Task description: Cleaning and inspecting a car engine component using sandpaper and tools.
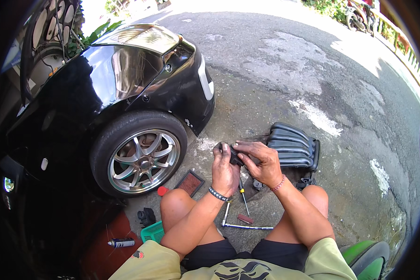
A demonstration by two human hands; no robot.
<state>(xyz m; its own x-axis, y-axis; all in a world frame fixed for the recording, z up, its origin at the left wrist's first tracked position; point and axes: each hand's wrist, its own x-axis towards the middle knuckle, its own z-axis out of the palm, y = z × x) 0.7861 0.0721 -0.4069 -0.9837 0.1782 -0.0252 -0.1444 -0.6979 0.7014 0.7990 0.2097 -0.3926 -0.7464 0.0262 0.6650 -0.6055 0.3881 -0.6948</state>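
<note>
A small black plastic part (236, 159) is held up between both hands, above the gap between the knees. My left hand (225, 168) grips it from the left, thumb on top. From the other side, the fingers and thumb of my right hand (260, 161) pinch it; the fingers hide much of its shape. Below on the ground lie a screwdriver (244, 201) with a yellow and black handle, a ratchet wrench with an extension (246, 227) and a small reddish block (245, 219). Beyond my right hand rests a ribbed black intake manifold (292, 147).
The black car's alloy wheel (145, 162) stands close on the left. Near it lie an air filter (190, 183), a red cap (162, 190), a black part (146, 217), a green plastic basket (152, 232) and a spray can (121, 243). A green and grey object (365, 260) sits at lower right.
</note>
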